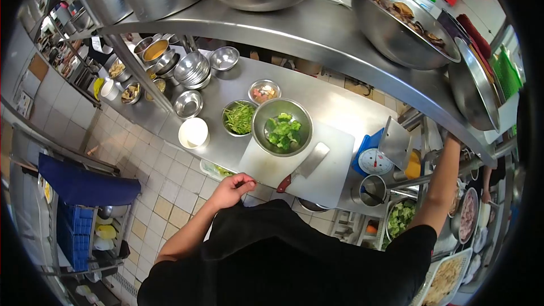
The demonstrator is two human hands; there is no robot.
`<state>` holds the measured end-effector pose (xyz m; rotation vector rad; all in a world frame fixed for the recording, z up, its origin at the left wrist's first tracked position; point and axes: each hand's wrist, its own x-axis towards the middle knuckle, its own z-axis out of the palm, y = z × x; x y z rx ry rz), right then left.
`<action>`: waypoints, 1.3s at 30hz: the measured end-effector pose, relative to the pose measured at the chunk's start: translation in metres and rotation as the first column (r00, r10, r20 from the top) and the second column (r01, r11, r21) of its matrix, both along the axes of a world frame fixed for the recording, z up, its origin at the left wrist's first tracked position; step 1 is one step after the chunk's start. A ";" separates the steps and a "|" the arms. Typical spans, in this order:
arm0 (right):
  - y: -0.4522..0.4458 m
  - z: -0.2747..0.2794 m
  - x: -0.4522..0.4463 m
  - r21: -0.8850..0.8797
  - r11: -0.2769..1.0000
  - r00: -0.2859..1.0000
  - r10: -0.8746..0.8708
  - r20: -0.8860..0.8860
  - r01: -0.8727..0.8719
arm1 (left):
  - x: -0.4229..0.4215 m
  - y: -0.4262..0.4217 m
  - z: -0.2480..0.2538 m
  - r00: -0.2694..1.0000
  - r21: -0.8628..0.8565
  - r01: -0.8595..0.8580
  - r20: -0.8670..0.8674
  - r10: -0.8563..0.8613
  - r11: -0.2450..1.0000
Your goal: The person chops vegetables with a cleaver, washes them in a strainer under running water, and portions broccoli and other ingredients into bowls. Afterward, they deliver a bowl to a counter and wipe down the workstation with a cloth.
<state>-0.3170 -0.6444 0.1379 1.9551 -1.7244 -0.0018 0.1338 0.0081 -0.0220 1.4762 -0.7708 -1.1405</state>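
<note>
My left hand (232, 190) hovers at the front left corner of the white cutting board (334, 158), its fingers curled in and nothing visible in them. On the board stands a metal bowl (258, 114) of broccoli florets (283, 131). Beside it lies a cleaver (313, 160) with a red-brown handle pointing at my body. My right arm (443, 187) stretches out to the right, past the blue scale (371, 160). The right hand itself is hidden behind the edge of the upper shelf.
The overhead steel shelf (317, 25) carries large bowls of food. Behind the board are a bowl of green stalks (238, 117) and a small bowl of chopped pieces (264, 91). A white tub (194, 132) stands at the counter's edge. More broccoli (401, 218) sits at the right.
</note>
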 end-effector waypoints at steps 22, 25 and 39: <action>0.543 -0.105 0.423 -0.232 -0.280 -0.348 0.873 0.341 -0.932 | 0.131 -0.007 0.011 0.802 0.050 -0.166 -0.574 0.164 0.985; 0.578 -0.131 0.455 -0.307 0.066 -0.206 0.608 0.767 -0.949 | 0.172 0.026 0.012 0.773 0.025 -0.439 -0.499 0.392 0.898; 0.571 -0.288 0.574 0.648 0.374 0.365 -0.594 0.717 -0.664 | 0.269 0.026 0.034 0.854 0.029 0.035 0.518 -0.045 0.999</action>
